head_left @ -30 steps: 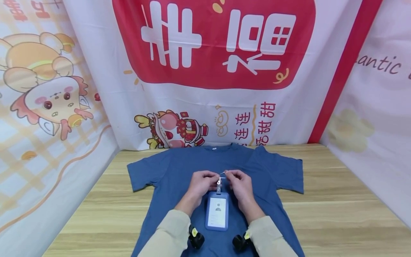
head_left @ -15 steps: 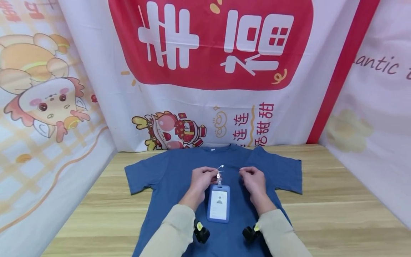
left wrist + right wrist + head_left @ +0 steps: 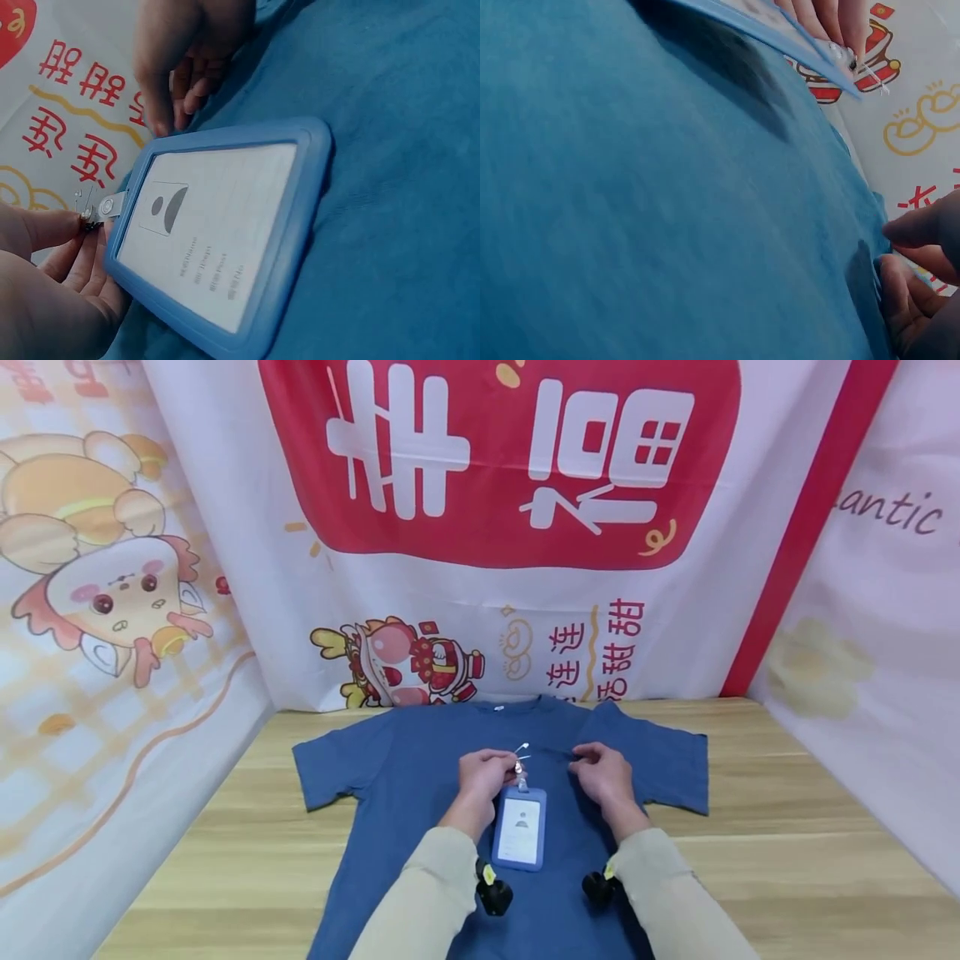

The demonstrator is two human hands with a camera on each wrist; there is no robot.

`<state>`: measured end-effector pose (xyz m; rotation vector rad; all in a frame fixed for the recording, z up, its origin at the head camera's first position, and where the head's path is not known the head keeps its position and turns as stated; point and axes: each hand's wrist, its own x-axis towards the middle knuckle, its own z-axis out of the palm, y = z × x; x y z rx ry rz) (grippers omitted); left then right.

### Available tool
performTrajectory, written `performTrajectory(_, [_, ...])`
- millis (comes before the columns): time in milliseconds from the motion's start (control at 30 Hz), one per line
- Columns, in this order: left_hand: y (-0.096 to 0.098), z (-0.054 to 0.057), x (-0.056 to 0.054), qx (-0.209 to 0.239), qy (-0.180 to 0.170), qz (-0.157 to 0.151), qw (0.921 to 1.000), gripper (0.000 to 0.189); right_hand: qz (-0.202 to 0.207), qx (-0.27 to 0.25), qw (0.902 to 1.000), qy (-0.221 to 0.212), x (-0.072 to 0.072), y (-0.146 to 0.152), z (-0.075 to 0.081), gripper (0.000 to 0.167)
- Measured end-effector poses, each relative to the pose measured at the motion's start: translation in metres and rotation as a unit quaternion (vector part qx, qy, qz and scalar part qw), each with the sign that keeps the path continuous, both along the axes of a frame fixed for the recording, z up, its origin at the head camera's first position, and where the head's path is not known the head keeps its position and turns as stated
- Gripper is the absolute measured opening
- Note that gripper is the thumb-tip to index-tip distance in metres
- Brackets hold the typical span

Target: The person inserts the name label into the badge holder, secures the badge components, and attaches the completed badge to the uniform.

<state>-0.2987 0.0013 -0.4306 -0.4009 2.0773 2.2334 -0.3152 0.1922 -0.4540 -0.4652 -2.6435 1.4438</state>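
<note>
In the head view a blue T-shirt (image 3: 442,777) lies spread on the table. Above its chest, my left hand (image 3: 482,777) pinches the metal clip (image 3: 90,216) of a blue-framed ID badge holder (image 3: 520,828). The badge hangs down from the clip by a short strap (image 3: 112,205). A thin open pin (image 3: 522,748) sticks out past the left fingertips, its two arms spread apart. To the right, my right hand (image 3: 602,777) pinches the shirt's chest between thumb and fingers, and a small fold runs from the fingertips. Part of that grip is hidden in the head view.
The wooden table (image 3: 772,827) shows on both sides of the shirt. Behind it hangs a white and red printed cloth (image 3: 420,585), with more printed cloth (image 3: 112,710) at the left and right. Black wrist cameras (image 3: 495,893) sit below the beige sleeves (image 3: 427,885).
My right hand has let go of the pin and moved right onto the shirt. The pin's arms now show spread. My left hand and the badge have shifted slightly right.
</note>
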Motion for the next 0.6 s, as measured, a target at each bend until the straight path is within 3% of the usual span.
performTrajectory(133, [0.005,-0.007,0.000,0.012,-0.004,0.007,0.9999,0.018,0.013,0.026,0.9995,-0.011,0.000,-0.003,-0.001,0.037])
performTrajectory(333, [0.008,-0.010,0.002,0.017,-0.002,0.004,0.9999,0.018,-0.001,0.046,0.9990,-0.001,0.000,-0.002,-0.001,0.039])
performTrajectory(600, [0.001,-0.010,0.005,0.007,-0.007,-0.015,0.9998,0.018,-0.077,0.055,0.9936,0.061,-0.004,-0.015,-0.015,0.022])
